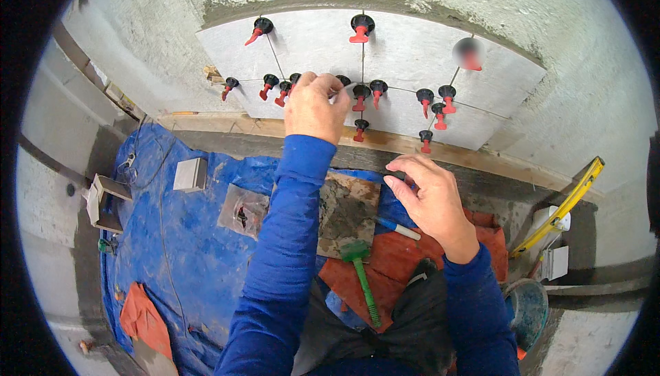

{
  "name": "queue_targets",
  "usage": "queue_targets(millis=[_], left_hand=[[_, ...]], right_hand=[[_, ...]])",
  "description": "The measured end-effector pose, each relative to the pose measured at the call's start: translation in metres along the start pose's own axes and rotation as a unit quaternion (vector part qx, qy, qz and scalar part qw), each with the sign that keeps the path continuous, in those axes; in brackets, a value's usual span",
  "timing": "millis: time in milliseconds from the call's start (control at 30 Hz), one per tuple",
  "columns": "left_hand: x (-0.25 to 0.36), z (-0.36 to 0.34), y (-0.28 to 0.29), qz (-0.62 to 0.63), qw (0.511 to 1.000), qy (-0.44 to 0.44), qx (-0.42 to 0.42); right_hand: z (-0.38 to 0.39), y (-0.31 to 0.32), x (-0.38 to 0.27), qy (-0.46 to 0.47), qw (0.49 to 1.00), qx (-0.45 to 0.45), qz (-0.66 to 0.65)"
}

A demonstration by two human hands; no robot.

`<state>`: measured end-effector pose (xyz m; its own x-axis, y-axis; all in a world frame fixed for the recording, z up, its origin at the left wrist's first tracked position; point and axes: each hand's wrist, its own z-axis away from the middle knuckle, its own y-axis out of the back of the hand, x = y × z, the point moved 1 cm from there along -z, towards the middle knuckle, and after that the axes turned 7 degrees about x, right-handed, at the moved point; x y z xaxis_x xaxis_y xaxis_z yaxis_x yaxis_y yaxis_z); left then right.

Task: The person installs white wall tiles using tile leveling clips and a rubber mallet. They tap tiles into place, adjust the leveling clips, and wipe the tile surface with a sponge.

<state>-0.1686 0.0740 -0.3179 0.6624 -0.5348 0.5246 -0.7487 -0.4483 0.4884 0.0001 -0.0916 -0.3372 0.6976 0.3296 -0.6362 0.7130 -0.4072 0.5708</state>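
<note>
Grey wall tiles (316, 42) stand in two rows on the wall, with black-and-red tile levelling clips (360, 94) along their joints. My left hand (317, 105) is up against the middle horizontal joint, its fingers bent and drawn together among the clips. What lies between those fingertips is hidden by the hand. A black clip cap (342, 81) shows just past its fingers. Lower and to the right, my right hand (433, 197) hovers in front of the wall's foot, thumb and forefinger apart, with nothing visible in it. A red-handled clip (425, 143) is the nearest one above it.
A wooden batten (254, 125) runs beneath the tiles. Below lie a mortar-covered board (347, 204), a green mallet (361, 273), a bag of clips (245, 212) and a blue tarp (148, 231). At right, a yellow spirit level (560, 207) leans near a bucket (528, 310).
</note>
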Motion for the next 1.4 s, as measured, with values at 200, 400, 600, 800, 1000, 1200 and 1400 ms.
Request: queue_targets(millis=[200, 400, 600, 800, 1000, 1200, 1400], left_hand=[[-0.004, -0.001, 0.005, -0.021, 0.999, 0.013, -0.022], [0.000, 0.006, -0.006, -0.048, 0.998, 0.033, -0.018], [0.000, 0.007, -0.011, -0.038, 0.999, 0.026, 0.000], [0.002, 0.008, -0.018, -0.049, 0.999, -0.002, 0.022], [0.006, 0.015, -0.025, -0.080, 0.996, -0.006, 0.047], [0.011, 0.019, -0.026, -0.094, 0.994, 0.013, 0.047], [0.012, 0.019, -0.027, -0.039, 0.999, -0.009, 0.037]], right_hand=[[-0.001, -0.003, 0.000, -0.014, 1.000, 0.007, -0.002], [-0.003, -0.004, -0.001, -0.017, 1.000, 0.000, 0.011], [-0.002, 0.000, -0.004, -0.031, 0.999, -0.016, 0.019], [-0.002, -0.002, -0.002, -0.021, 1.000, -0.008, 0.020], [-0.002, -0.001, 0.000, -0.012, 1.000, -0.003, 0.016], [-0.001, 0.001, 0.002, -0.001, 1.000, 0.004, 0.014], [-0.001, 0.000, 0.003, 0.006, 1.000, 0.006, 0.008]])
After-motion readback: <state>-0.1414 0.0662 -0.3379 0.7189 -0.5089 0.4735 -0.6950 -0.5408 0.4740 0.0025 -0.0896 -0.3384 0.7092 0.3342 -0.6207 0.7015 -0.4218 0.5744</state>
